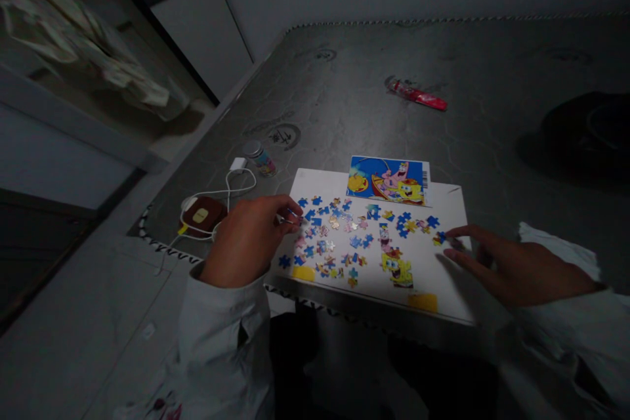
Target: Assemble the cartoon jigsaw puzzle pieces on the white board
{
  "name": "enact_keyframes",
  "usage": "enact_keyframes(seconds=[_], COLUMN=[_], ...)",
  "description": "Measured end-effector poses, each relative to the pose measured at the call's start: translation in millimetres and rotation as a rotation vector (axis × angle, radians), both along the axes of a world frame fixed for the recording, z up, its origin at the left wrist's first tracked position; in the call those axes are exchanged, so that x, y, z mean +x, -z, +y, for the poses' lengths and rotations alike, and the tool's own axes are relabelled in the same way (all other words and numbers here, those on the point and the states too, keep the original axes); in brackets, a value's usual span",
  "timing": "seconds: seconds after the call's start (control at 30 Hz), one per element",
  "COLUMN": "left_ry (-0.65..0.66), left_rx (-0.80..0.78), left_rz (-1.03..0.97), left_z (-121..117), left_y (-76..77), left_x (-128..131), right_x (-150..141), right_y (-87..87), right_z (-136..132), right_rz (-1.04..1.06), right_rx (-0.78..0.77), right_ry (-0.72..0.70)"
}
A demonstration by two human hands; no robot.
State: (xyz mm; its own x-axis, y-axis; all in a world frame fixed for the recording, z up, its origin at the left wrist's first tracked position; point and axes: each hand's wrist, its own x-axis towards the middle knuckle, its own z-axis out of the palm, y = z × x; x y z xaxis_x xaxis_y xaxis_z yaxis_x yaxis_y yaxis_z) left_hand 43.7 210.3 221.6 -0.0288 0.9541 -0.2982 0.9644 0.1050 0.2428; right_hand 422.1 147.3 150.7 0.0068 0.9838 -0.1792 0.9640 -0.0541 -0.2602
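Observation:
A white board (433, 282) carries many loose jigsaw pieces (322, 246), mostly blue, pink and yellow. My left hand (251, 236) is at the board's left edge, thumb and index finger closed around what looks like a puzzle piece, mostly hidden. At the right side, my right hand (512, 266) has index finger and thumb apart; the index fingertip touches or nearly touches a blue and yellow puzzle piece (440, 237). Between the hands lies a joined section (396, 266) with a yellow cartoon face and a pink figure. A picture card (388, 180) rests across the board's far edge.
The board lies near the edge of a grey-covered table (339, 111). To the left are a small cylindrical can (260, 159), a white charger (239, 164) with its cable and a brown box (201, 215). A red wrapper (418, 95) lies farther back; a dark object (590, 138) is at right.

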Motion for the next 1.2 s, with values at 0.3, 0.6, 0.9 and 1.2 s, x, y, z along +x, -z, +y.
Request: enact_keyframes(seconds=[0.3, 0.6, 0.9, 1.2], left_ry=[0.011, 0.030, -0.014, -0.046], left_rx=[-0.008, -0.130, -0.137, -0.109], left_rz=[-0.085, -0.041, 0.067, 0.044], left_z=[2, 5, 5, 6], left_y=[-1.4, 10.7, 14.7, 16.4], left_x=[1, -5, -7, -13], right_x=[5, -4, -4, 0], right_y=[-3.3, -4.2, -3.3, -4.4], right_z=[7, -2, -1, 1], right_rz=[0.038, 0.019, 0.000, 0.013], right_rx=[-0.127, -0.017, -0.010, -0.027], right_ry=[0.003, 0.007, 0.007, 0.011])
